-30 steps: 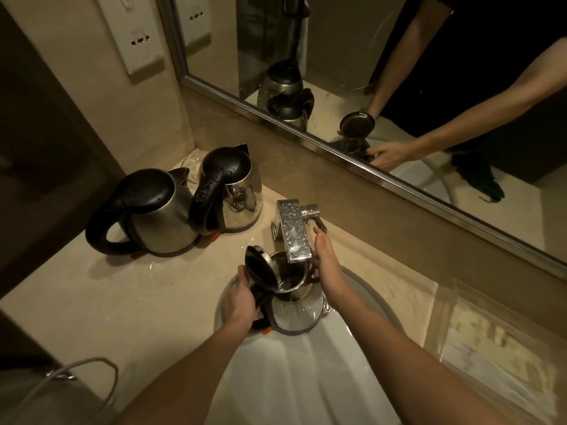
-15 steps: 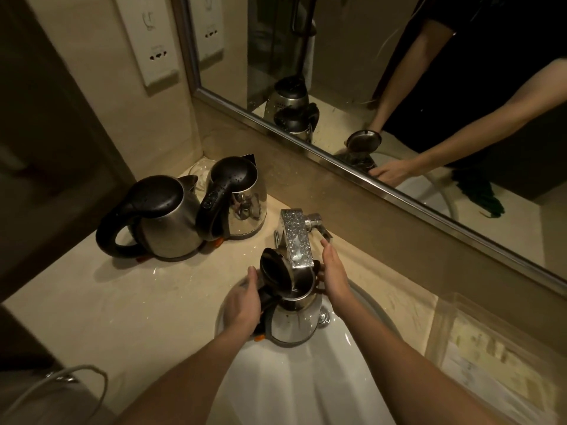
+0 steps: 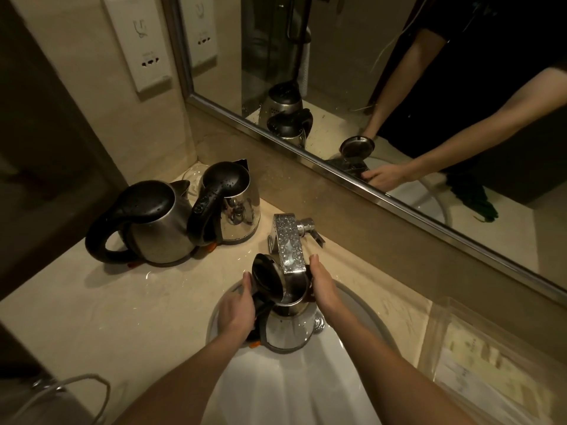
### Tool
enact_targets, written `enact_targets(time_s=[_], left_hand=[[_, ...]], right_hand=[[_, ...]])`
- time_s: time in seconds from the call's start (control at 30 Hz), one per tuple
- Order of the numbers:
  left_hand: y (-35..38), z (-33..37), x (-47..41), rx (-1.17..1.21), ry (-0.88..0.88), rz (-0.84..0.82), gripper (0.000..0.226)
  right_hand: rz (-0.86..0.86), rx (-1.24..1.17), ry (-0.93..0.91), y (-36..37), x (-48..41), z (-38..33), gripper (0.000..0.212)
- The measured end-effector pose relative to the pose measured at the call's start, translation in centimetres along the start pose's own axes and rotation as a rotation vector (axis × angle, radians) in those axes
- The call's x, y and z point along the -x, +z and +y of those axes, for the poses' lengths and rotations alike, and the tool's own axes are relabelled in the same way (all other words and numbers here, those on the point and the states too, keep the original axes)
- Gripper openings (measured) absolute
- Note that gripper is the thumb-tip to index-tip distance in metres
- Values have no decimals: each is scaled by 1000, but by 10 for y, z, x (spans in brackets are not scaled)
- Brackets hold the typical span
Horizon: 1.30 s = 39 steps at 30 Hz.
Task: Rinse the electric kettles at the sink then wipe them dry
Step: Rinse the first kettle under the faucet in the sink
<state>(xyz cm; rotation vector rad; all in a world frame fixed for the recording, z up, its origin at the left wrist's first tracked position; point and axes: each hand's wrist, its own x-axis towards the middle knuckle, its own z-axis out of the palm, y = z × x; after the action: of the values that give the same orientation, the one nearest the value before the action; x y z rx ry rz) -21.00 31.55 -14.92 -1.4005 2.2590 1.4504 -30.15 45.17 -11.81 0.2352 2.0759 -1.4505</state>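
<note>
A steel kettle with its black lid flipped open stands in the white sink basin, its mouth right under the chrome tap spout. My left hand grips its black handle on the left side. On the right, my right hand presses against the kettle's rim with straight fingers. Two more steel kettles with shut black lids stand on the counter at the back left, the larger kettle in front and the smaller kettle behind it.
A mirror runs along the wall behind the tap and reflects my arms and the kettles. A wall socket plate hangs above the kettles. A clear tray lies on the counter at the right. A wire rack shows at the lower left.
The kettle has come up closer under the spout and stands more upright. Both hands stayed on it, and my view moved nearer to the sink.
</note>
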Motion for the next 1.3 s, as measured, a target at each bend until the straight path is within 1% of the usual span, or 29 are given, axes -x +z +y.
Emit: enact_targets(time_s=[0.03, 0.07, 0.13, 0.23, 0.27, 0.3, 0.33, 0.37, 0.4, 0.47, 0.5, 0.53, 0.63, 0.7, 0.8, 0.93, 1.0, 1.13, 1.23, 1.3], left_hand=[[-1, 0, 0, -7, -5, 1, 74], [-1, -1, 0, -15, -10, 4, 68], [-2, 0, 0, -17, -8, 11, 61], [-3, -3, -1, -32, 3, 11, 65], [-3, -5, -2, -27, 8, 9, 68], [-3, -7, -3, -25, 15, 9, 70], [-3, -8, -4, -26, 22, 11, 68], [-4, -7, -5, -36, 33, 14, 66], [-4, -5, -4, -40, 33, 16, 65], [-3, -4, -6, -28, 15, 19, 69], [-2, -3, -6, -24, 6, 22, 71], [-1, -3, -7, -23, -1, 21, 73], [2, -2, -4, -3, 3, 25, 72], [4, -1, -2, 5, 16, 29, 71], [4, 0, 2, 25, 4, 29, 74], [4, 1, -1, -10, 6, 33, 77], [4, 1, -1, -2, 13, 36, 73], [5, 1, 1, 60, 14, 29, 59], [3, 2, 2, 56, 23, 26, 51], [3, 3, 2, 59, 13, 22, 49]], right_hand=[[-12, -10, -1, 1, -5, 7, 112], [-21, -15, -2, 1, -13, 16, 119], [-36, -25, 13, 2, -18, 20, 116], [-71, -56, 29, 4, -7, 4, 103], [-76, -56, 34, 5, -4, 0, 105], [-84, -65, 36, 5, -5, 1, 111], [-91, -62, 34, 6, -2, -1, 118], [-90, -59, 39, 5, 1, -4, 118], [-83, -59, 48, 4, 5, -9, 109], [-47, -97, 102, -1, 10, -17, 71], [-47, -105, 122, -4, 5, -13, 61], [-58, -100, 123, -7, 3, -11, 59], [-85, -71, 109, -11, 2, -6, 71], [-106, -64, 126, -12, 0, -5, 74], [-105, -79, 131, -12, 0, -5, 72], [-112, -84, 127, -15, 3, -6, 71], [-124, -85, 132, -14, 4, -6, 74], [-116, -90, 113, -13, 4, -3, 79], [-116, -108, 124, -14, 4, -2, 75], [-120, -111, 116, -15, 3, -1, 70]])
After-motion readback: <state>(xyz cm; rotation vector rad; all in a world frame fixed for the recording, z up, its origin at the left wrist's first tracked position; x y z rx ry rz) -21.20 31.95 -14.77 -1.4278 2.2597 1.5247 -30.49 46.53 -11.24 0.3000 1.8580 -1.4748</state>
